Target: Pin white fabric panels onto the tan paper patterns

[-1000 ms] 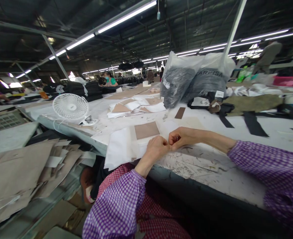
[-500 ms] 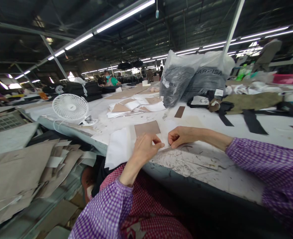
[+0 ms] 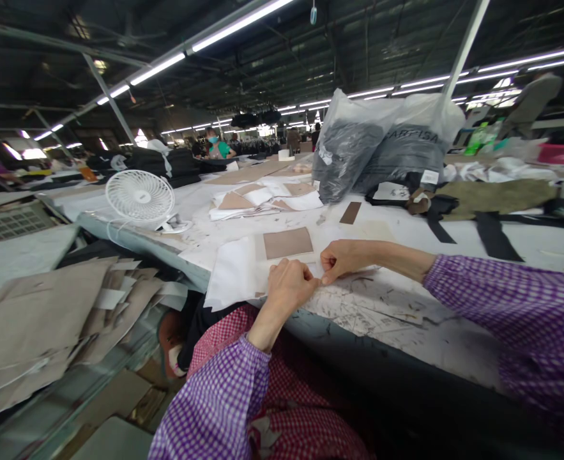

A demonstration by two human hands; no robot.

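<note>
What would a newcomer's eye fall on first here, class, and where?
Probably the left hand and right hand, fingertips close together near the front edge of the table, beside a brown patch. Beyond them, large plastic bags stand on the table; a white fan stands towards the left.

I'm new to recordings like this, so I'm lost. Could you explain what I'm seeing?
There's no machine: a camera worn on a person's head looks forward and down at their own bare left hand and right hand. On the table lie white sheets, with a brown patch on them, and a dark brown strip; a white fan stands there too. The curled fingers come close together near the patch; whether they pinch anything is too small to tell.
</note>
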